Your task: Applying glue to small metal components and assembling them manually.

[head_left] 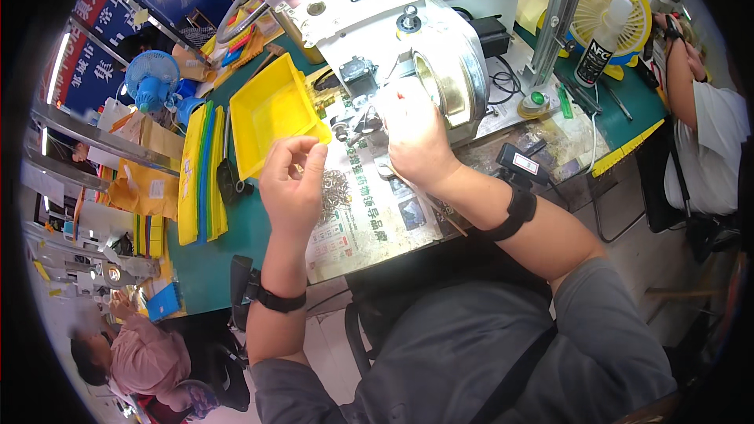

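My left hand (292, 188) hovers beside a pile of small metal pieces (335, 192) on the printed sheet (369, 220). Its fingers curl in toward the thumb; anything between them is too small to make out. My right hand (416, 137) is closed in front of the white machine (330, 27), close to its round metal housing (455, 71). Whatever its fingers grip is hidden and washed out by glare. Just left of that hand sits a small metal fixture (363, 119). A yellow bin (263, 114) stands behind my left hand.
Yellow, green and blue strips (203, 177) stack at the left. To the right are a metal post (556, 23), a black-and-white bottle (603, 39), a yellow fan (609, 0) and a black device (522, 163). Other people sit at the lower left and far right.
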Tool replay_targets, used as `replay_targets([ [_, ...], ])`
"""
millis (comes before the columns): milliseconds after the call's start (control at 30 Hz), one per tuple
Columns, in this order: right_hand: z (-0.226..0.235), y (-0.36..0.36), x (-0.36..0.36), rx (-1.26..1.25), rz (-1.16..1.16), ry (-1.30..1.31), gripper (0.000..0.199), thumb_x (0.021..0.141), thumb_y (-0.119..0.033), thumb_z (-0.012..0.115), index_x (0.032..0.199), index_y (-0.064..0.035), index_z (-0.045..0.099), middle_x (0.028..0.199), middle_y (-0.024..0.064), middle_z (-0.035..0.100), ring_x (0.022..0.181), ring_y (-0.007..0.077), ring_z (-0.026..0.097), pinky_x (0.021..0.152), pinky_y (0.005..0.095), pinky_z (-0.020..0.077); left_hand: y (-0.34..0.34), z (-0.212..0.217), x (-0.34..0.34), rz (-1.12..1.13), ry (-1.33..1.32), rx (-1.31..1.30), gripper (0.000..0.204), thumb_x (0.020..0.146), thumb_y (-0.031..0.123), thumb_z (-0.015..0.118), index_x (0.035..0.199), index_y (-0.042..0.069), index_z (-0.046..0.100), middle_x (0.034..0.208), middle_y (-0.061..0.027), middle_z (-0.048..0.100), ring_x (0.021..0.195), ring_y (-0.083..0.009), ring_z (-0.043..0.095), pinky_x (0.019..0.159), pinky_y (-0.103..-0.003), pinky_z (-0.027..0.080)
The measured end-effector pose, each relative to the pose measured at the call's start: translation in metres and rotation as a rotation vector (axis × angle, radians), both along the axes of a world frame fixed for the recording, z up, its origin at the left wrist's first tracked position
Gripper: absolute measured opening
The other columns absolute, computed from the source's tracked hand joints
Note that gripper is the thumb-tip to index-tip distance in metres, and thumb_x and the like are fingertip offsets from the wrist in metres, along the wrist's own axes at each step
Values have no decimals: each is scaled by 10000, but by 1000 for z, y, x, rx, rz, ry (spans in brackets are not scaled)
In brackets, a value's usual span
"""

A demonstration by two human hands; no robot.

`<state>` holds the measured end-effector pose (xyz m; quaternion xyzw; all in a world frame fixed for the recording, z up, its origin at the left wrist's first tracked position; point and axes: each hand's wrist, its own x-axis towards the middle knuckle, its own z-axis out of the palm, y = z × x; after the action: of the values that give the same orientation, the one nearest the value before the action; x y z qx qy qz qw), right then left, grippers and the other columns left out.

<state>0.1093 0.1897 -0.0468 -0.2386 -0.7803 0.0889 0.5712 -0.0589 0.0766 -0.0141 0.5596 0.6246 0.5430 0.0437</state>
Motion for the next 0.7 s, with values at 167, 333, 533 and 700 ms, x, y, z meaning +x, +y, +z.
replay_targets([
  [167, 7, -4, -1, -630, 265, 287, 97, 941, -10, 512, 977, 19, 597, 896, 134, 593, 740, 218, 587, 697, 338, 488, 4, -2, -4, -29, 57, -146, 138, 884, 125, 739, 953, 14, 698, 840, -26, 667, 690, -96, 535, 620, -252, 415],
  [333, 10, -3, -2, -604, 225, 203, 141, 1013, -81, 498, 976, 17, 593, 840, 108, 611, 723, 175, 582, 666, 322, 479, 20, 0, 2, -178, 265, -241, 204, 943, 194, 671, 871, 3, 666, 767, -105, 632, 669, -242, 578, 614, -334, 444],
  [533, 10, -3, -3, -628, 269, 285, 101, 976, -91, 535, 964, 9, 539, 695, 143, 607, 619, 257, 614, 608, 381, 483, 49, -45, 3, -152, 577, -145, 316, 1010, 214, 565, 802, -13, 637, 718, -178, 585, 679, -376, 573, 619, -468, 445],
  [700, -1, 0, -9, -259, 156, 291, 101, 987, -95, 535, 963, 3, 538, 724, 123, 600, 652, 216, 603, 627, 359, 484, 51, -50, -3, -194, 590, -74, 300, 1003, 221, 584, 806, 4, 646, 706, -166, 582, 683, -365, 576, 626, -463, 445],
])
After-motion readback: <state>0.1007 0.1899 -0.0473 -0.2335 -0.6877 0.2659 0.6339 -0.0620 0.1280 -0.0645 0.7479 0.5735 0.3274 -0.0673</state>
